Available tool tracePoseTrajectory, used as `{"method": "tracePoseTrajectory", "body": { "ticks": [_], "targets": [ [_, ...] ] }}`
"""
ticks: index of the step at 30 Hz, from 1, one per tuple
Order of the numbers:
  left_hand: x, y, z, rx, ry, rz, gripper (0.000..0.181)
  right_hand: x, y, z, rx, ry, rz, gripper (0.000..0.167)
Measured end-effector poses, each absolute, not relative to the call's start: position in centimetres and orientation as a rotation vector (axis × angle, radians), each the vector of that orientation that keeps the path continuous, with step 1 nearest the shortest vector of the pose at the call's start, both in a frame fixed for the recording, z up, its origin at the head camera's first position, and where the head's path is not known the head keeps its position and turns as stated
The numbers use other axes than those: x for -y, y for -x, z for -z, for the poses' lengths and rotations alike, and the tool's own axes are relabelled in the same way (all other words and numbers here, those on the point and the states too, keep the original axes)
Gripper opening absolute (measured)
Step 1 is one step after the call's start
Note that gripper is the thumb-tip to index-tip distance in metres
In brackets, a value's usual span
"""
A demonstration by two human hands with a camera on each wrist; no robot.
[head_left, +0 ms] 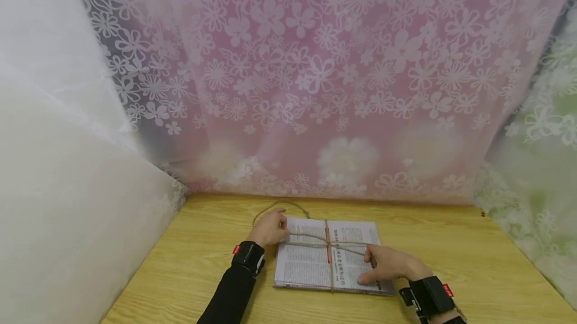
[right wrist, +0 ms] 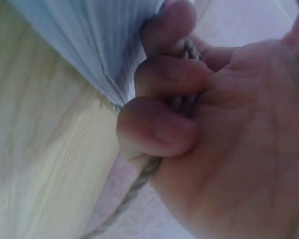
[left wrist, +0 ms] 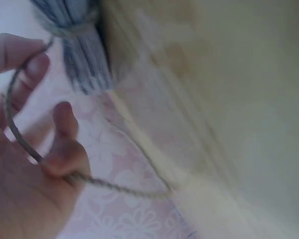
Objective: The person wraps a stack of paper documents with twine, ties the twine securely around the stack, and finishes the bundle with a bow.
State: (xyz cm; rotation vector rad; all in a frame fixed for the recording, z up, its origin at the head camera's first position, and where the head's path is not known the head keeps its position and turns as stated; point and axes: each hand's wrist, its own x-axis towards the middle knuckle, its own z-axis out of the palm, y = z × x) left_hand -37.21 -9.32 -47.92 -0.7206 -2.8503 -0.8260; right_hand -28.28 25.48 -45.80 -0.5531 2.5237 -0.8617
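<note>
A stack of newspapers (head_left: 306, 266) lies on the wooden table, with twine (head_left: 332, 274) running over it lengthwise and crosswise and meeting near its middle. At the stack's left edge my left hand (head_left: 269, 229) holds one twine end; in the left wrist view the twine (left wrist: 122, 189) passes between thumb and fingers of that hand (left wrist: 35, 164). My right hand (head_left: 392, 264) is over the stack's right side. The right wrist view shows its fingers (right wrist: 164, 124) curled round twine (right wrist: 127, 199), beside the layered paper edges (right wrist: 89, 45).
A loose loop of twine (head_left: 288, 202) lies on the table (head_left: 203, 244) behind the stack. Pink flowered cloth (head_left: 315, 113) hangs along the table's back edge, a white sheet (head_left: 67, 189) at the left and a green-white flowered one (head_left: 536, 189) at the right.
</note>
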Motion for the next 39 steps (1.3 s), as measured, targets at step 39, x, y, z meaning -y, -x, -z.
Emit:
{"method": "tracePoseTrajectory", "body": {
  "ticks": [39],
  "targets": [
    [9.1, 33.7, 47.1, 2.974, 0.444, 0.630, 0.038, -25.6, 28.8, 46.7, -2.851, 0.419, 0.830, 0.041]
  ]
}}
